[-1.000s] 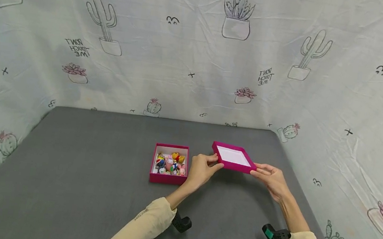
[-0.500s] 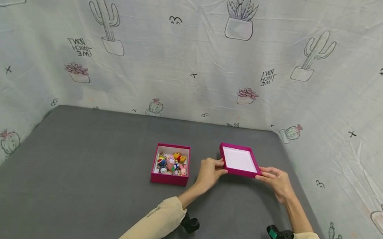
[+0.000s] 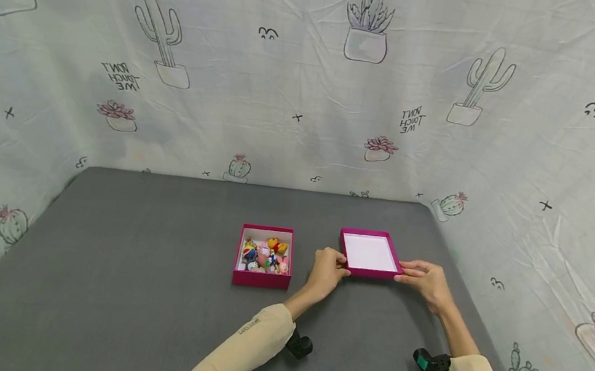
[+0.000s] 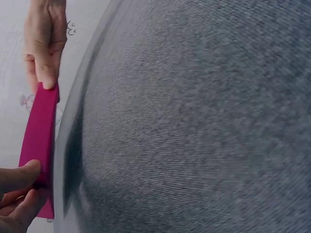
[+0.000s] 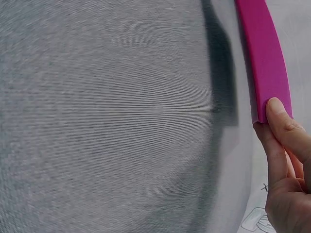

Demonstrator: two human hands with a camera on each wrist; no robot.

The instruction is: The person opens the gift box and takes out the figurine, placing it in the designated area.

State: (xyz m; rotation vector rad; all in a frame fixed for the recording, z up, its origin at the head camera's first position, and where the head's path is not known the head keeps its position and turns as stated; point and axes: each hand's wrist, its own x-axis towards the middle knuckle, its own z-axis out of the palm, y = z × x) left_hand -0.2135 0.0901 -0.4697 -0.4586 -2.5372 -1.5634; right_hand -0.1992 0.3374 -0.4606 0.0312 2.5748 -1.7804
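A magenta box lid (image 3: 369, 253) lies inside-up between both hands, its white inner face showing in the head view. My left hand (image 3: 324, 274) pinches its near left corner between thumb and fingers. At the near right corner, the right hand (image 3: 430, 287) grips it the same way, thumb on the outer wall in the right wrist view. A dark shadow on the cloth beside the lid (image 5: 267, 58) suggests a small gap beneath it. To the left stands the matching magenta box (image 3: 261, 279), uncovered, with several small colourful cartoon figurines (image 3: 264, 256) inside.
A grey cloth-covered table (image 3: 123, 288) stretches out under everything. Behind and at the sides hangs a pale curtain (image 3: 300, 74) printed with cacti. A black wrist device (image 3: 300, 345) hangs below the left wrist, another black device (image 3: 430, 361) by the right.
Both hands have brought the lid slightly right and lower, and it has turned from tilted to nearly level. The box of figurines has stayed put.
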